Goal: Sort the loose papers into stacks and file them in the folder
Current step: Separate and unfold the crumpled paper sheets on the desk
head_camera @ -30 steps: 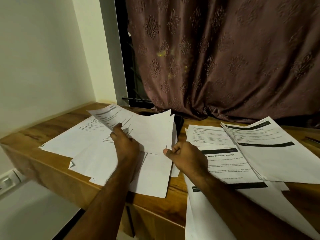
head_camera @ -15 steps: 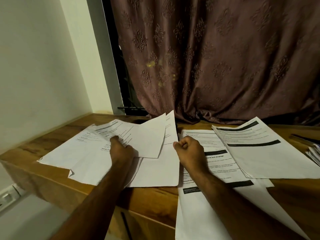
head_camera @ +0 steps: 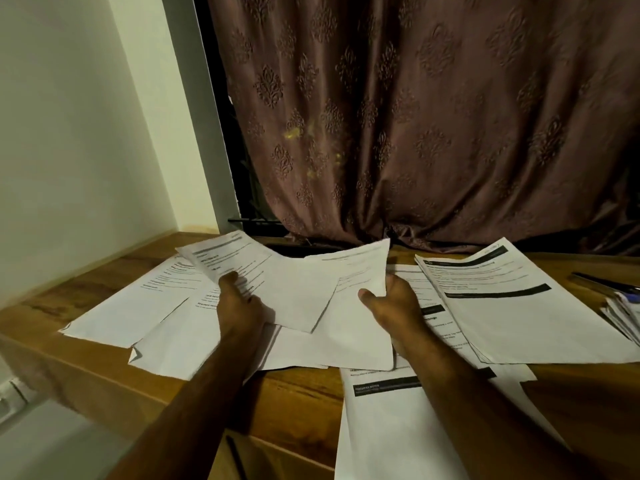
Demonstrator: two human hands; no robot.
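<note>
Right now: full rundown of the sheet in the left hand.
The sheet is white printed paper with a dark heading bar and lines of text toward its far left end; the rest looks blank. It is lifted off the other papers, slightly bowed. The left hand grips its near left edge, thumb on top. Its right part overlaps the sheet in the right hand.

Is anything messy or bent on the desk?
Yes. The sheet near the desk's front edge has a bent corner at its left, and a long paper hangs over that edge. The papers overlap crookedly.
</note>
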